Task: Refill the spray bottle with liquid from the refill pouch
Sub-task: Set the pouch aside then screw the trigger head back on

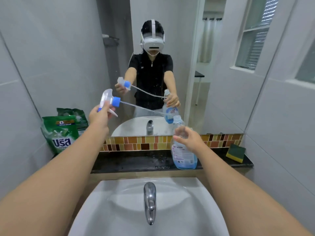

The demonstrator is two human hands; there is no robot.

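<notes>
A: What's the support surface?
B: Black stone ledge (136, 162) behind the white sink (196, 201), below the mosaic tile strip.
A: What sits on it?
B: Far left, green refill pouch (59, 133) leaning on the wall. Right of centre, clear spray bottle (183, 157), upright, blue liquid low. Far right, yellow-green sponge (236, 153).
</notes>
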